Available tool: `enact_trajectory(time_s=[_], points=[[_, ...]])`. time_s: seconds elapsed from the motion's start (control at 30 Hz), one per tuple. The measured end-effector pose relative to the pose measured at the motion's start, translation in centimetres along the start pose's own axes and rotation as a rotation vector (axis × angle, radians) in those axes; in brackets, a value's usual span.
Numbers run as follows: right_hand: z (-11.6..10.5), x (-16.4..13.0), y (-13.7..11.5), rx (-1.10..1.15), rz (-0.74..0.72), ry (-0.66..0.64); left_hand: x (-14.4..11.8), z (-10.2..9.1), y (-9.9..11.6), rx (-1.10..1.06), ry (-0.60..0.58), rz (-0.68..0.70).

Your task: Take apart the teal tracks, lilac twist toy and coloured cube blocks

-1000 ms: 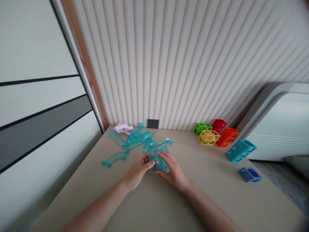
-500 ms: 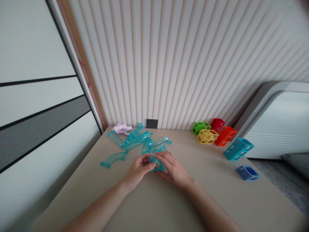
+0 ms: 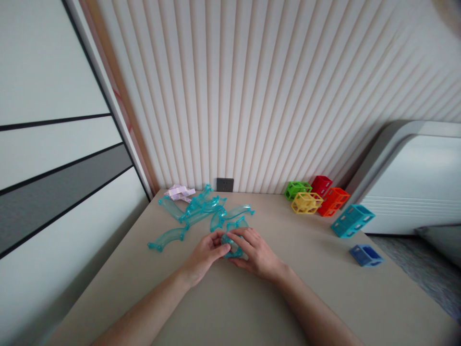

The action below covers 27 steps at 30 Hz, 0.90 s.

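Both hands meet near the middle of the beige worktop [image 3: 234,298], closed around one small clear teal track piece [image 3: 230,242]. The left hand [image 3: 205,254] comes in from the near left, its fingers curled with the thumb and forefinger pinching the piece's left edge. The right hand [image 3: 257,252] comes in from the near right, its fingers bent over the top and right side of the same piece, gripping it. The piece sits just above or on the worktop; which of the two cannot be told, since the hands cover most of it.

Just beyond the hands lies a loose pile of curved teal track pieces [image 3: 205,209], some overlapping, and one curved segment [image 3: 167,238] lies apart to the left. At the far left of the pile, close to the ribbed wall, is a pale lilac piece [image 3: 179,192]. A dark wall socket [image 3: 224,184] sits in the wall just behind the pile.

Well to the right stand open-sided cubes: a green cube [image 3: 297,189], a yellow cube [image 3: 306,203], a red cube [image 3: 321,184] and an orange cube [image 3: 333,201] clustered together at the far edge, then a teal block [image 3: 352,220] nearer, and a blue block [image 3: 365,254] nearest.
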State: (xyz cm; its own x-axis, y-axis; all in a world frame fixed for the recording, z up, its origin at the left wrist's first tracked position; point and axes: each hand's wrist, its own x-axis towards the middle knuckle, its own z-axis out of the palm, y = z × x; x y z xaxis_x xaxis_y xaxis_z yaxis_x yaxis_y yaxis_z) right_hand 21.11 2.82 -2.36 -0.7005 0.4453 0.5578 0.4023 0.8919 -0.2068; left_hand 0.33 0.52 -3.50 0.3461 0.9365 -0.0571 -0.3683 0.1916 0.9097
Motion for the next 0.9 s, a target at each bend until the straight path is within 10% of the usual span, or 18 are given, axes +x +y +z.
enact_trajectory(time_s=[0.9], points=[[0.20,-0.36,-0.73,0.195,0.136,0.072,-0.07,0.09,-0.27,-0.227,-0.045,-0.079]])
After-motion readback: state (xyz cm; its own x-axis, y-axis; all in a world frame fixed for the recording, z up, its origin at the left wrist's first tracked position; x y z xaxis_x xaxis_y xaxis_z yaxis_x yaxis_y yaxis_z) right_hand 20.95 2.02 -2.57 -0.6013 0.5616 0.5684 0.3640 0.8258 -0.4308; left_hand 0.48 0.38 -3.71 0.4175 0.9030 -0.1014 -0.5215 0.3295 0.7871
